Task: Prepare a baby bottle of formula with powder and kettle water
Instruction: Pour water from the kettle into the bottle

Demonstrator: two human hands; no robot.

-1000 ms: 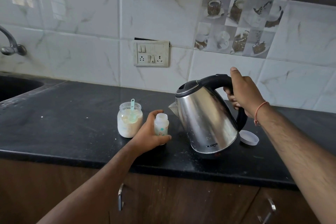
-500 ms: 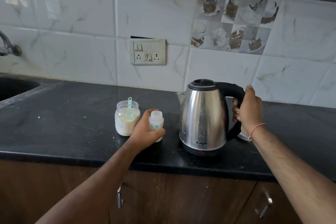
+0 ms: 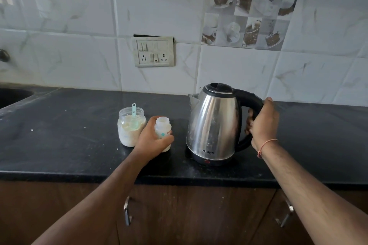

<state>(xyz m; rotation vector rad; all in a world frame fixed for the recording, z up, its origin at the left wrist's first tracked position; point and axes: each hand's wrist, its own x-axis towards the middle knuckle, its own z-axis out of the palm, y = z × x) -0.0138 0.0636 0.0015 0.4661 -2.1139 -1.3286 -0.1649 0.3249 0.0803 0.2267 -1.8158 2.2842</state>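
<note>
Water step, kettle (image 3: 214,123) upright on bench (image 3: 69,129). Right hand (image 3: 262,123) grip curled round kettle handle; left hand (image 3: 152,138) grip wrapped round open bottle (image 3: 162,132), just left of kettle. Powder jar (image 3: 130,126) further left. Next, probably: release kettle, cap bottle

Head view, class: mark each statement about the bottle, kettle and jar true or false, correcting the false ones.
1. The left hand grips the baby bottle. True.
2. The kettle is tilted, pouring. False: it stands upright on the counter.
3. The bottle has its cap on. False: its mouth is open.
4. A scoop stands in the powder jar. True.
5. The right hand holds the kettle handle. True.
</note>
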